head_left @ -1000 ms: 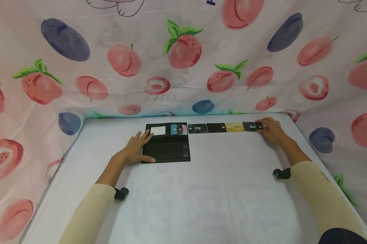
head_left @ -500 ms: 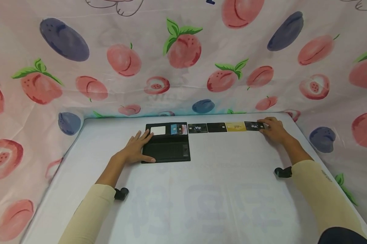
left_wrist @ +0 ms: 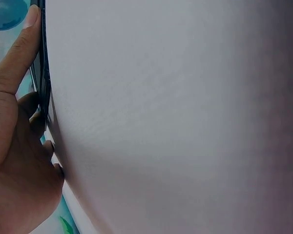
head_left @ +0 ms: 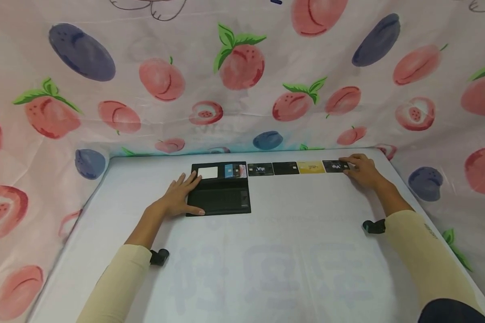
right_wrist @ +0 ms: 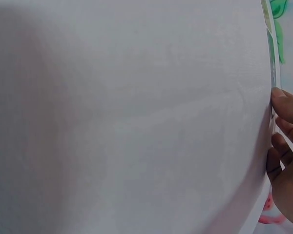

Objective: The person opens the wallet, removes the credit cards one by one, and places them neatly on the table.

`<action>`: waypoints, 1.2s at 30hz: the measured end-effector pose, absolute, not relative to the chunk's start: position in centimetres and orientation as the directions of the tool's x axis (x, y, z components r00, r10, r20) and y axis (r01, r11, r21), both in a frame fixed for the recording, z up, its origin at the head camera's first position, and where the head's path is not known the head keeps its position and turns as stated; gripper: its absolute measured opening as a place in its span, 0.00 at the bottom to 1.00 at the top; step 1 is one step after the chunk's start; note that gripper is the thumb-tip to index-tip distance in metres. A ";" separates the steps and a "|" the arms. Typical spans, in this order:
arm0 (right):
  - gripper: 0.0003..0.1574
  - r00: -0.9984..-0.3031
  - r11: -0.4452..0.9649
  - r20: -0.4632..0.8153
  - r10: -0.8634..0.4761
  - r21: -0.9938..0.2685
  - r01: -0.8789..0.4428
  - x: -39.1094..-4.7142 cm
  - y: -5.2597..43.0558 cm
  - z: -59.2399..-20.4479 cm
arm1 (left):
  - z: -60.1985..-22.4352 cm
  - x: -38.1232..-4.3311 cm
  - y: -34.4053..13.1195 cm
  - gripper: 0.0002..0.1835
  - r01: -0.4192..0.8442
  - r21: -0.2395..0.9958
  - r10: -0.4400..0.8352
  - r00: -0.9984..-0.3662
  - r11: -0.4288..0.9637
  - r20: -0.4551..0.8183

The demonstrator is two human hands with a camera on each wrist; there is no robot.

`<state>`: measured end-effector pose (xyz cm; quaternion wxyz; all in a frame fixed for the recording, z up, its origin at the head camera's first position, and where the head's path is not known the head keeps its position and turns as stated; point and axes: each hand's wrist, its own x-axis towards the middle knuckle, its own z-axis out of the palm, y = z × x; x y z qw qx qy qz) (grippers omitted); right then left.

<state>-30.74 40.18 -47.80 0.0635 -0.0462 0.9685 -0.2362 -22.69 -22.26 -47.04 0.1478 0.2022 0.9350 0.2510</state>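
An open black wallet lies flat near the table's back edge, with cards in its upper slots and a white panel. My left hand rests on its left side, fingers spread over the upper part and thumb at the lower corner. To the wallet's right runs a row of cards: a black Vip card, a plain black card, a gold card and a second Vip card, its lettering upside down. My right hand holds that last card's right end between thumb and forefinger.
A white cloth covers the table, with faint printing showing through. Behind and beside it hangs a fruit-patterned curtain. Small black wrist cameras, such as the left one, sit at both cuffs.
My right hand has shifted the end Vip card slightly to the right, away from the gold card. My left hand and the wallet stay in place.
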 end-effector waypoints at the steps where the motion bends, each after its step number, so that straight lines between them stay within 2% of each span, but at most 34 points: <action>1: 0.32 -0.987 0.883 -0.098 -0.123 -0.466 -0.064 -30.8 40.2 -47.8 | -47.1 -22.7 -22.3 0.66 0.302 0.531 0.451 -0.875 0.792 -0.175; 26: 0.34 -0.986 0.889 -0.109 -0.125 -0.453 -0.062 -30.9 40.2 -47.9 | -46.8 -22.9 -21.9 0.65 0.276 0.509 0.430 -0.877 0.815 -0.213; 31: 0.32 -0.993 0.874 -0.045 -0.107 -0.481 -0.072 -30.4 40.2 -48.0 | -46.8 -23.0 -21.9 0.65 0.277 0.503 0.430 -0.876 0.819 -0.218; 36: 0.31 -0.992 0.842 0.079 -0.095 -0.525 -0.122 -29.8 39.5 -48.1 | -46.9 -22.9 -22.0 0.65 0.273 0.506 0.425 -0.880 0.819 -0.214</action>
